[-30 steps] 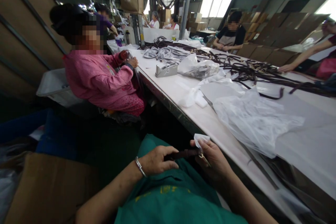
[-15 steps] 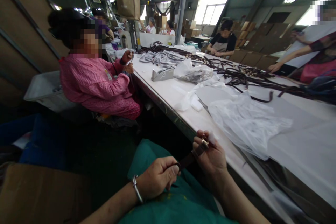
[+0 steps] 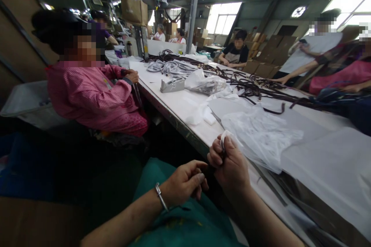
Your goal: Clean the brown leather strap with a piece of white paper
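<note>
My left hand (image 3: 184,182), with a metal bangle on its wrist, is closed on a dark brown strap (image 3: 209,169) above my green-clad lap. Just to its right my right hand (image 3: 230,162) grips the strap's other end together with a small white piece of paper or cloth (image 3: 223,138) pinched in its fingers. The strap is almost wholly hidden between the two hands. Both hands hover beside the front edge of the long white table (image 3: 185,106).
Clear plastic bags (image 3: 257,135), a tape dispenser (image 3: 172,85), white wrappers and a long heap of dark straps (image 3: 261,87) lie on the table. A person in a pink checked top (image 3: 89,96) sits to my left; other people work along the far side. Cardboard (image 3: 37,222) lies bottom left.
My hands have drawn closer together and risen a little; the strap's metal buckle, visible earlier in my right hand, is now covered by the fingers and the white piece. The view has turned right.
</note>
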A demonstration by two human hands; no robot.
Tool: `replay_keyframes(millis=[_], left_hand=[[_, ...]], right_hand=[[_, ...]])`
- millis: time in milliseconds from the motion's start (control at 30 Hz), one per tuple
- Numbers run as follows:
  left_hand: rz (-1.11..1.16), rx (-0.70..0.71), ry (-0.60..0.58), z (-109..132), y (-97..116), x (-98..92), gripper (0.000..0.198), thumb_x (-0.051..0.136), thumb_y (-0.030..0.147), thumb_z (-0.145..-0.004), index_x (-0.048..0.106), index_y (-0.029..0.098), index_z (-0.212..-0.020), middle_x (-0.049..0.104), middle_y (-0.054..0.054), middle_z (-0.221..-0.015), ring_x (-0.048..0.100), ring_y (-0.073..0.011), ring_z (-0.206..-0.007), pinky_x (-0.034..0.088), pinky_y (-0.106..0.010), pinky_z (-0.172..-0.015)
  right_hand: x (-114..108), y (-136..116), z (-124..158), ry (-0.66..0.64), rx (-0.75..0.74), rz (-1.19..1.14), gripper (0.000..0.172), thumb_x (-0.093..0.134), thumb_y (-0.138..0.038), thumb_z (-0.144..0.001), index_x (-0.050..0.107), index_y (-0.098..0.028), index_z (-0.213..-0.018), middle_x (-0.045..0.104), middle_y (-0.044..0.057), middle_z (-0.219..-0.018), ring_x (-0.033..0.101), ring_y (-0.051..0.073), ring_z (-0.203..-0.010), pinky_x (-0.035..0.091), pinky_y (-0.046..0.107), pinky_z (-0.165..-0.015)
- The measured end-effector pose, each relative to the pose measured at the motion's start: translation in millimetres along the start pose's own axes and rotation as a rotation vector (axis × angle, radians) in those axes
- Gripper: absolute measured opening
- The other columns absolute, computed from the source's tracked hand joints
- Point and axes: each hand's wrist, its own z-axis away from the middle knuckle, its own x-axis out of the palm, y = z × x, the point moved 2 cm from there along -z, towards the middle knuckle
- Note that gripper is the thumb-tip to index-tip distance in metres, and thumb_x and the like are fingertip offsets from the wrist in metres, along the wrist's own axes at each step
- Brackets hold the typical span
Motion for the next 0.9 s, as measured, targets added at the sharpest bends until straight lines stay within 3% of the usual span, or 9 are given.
replay_keyframes(millis=[167,300,433,633,800,900], left_hand=[[0.109,0.095,0.048,-20,4,9.4,0.062,0.068,0.061,-0.082,0.057,0.013,-0.119,0.065,-0.003,-0.076,0.054,-0.0072,-0.045,0.039,-0.017,-0.041],[0.183,0.131,0.113,-29,8,15.7,0.054,0.08,0.056,-0.073,0.06,0.013,-0.099,0.062,0.001,-0.067,0.051,-0.0061,-0.044,0.038,-0.016,-0.041],[0.147,0.173,0.191,-33,11,18.5,0.045,0.077,0.053,-0.077,0.062,0.013,-0.091,0.058,0.002,-0.063,0.046,-0.0045,-0.044,0.035,-0.016,-0.042],[-0.074,0.146,0.242,-29,4,15.8,0.035,0.068,0.047,-0.085,0.063,0.013,-0.09,0.065,-0.003,-0.07,0.059,-0.0114,-0.053,0.045,-0.021,-0.049],[-0.172,0.053,0.196,-17,-2,5.4,0.03,0.062,0.044,-0.088,0.059,0.014,-0.086,0.065,-0.003,-0.073,0.062,-0.0127,-0.057,0.046,-0.022,-0.053],[-0.076,0.038,0.064,-9,-5,-5.7,0.047,0.062,0.057,-0.087,0.06,0.013,-0.105,0.067,-0.006,-0.081,0.064,-0.0139,-0.062,0.048,-0.024,-0.059]], right_hand=[[6,-7,2,0.044,-0.105,0.071,0.028,0.056,-0.036,-0.095,0.043,-0.021,-0.075,0.045,-0.007,-0.063,0.036,0.005,-0.041,0.026,0.018,-0.038],[9,-7,7,0.026,-0.176,0.159,0.03,0.054,-0.039,-0.097,0.045,-0.021,-0.074,0.048,-0.006,-0.065,0.042,0.006,-0.045,0.029,0.019,-0.04],[9,-5,9,0.009,-0.202,0.16,0.028,0.056,-0.04,-0.096,0.048,-0.02,-0.077,0.051,-0.005,-0.068,0.045,0.006,-0.048,0.032,0.02,-0.043],[3,-8,1,0.034,-0.181,0.116,0.031,0.058,-0.038,-0.094,0.044,-0.021,-0.073,0.045,-0.007,-0.063,0.038,0.005,-0.042,0.026,0.019,-0.039],[-6,-20,-8,0.123,-0.217,0.107,0.025,0.06,-0.036,-0.091,0.048,-0.021,-0.077,0.045,-0.007,-0.063,0.035,0.005,-0.041,0.025,0.019,-0.038],[-10,-25,-12,0.139,-0.226,0.093,0.022,0.061,-0.035,-0.091,0.05,-0.02,-0.079,0.045,-0.006,-0.063,0.036,0.005,-0.042,0.026,0.018,-0.039]])
